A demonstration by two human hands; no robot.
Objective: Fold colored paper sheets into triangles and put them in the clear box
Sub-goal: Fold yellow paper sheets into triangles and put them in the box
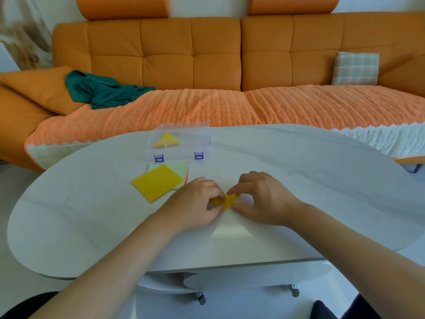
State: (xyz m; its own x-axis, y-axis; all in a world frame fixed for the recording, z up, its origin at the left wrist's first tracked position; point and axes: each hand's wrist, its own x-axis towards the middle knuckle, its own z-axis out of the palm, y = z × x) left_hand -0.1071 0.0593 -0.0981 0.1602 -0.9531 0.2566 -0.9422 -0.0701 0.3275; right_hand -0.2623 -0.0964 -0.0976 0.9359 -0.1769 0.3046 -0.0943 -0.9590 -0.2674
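While left hand (197, 201) and right hand (262, 199) pinch it, yellow paper (226, 201) small, creased, mostly hidden.

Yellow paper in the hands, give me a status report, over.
Fingers of left hand and right hand pinch the yellow paper, mid-fold. One yellow triangle in the clear box. Nothing in the way.

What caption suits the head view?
Left hand and right hand fold yellow paper; one folded triangle sits in clear box.

The yellow paper (226, 201) you fold looks matt, your white table (299, 180) smooth and faintly glossy, the clear box (181, 137) shiny plastic, the orange sofa cover (230, 107) ribbed, rough cloth.
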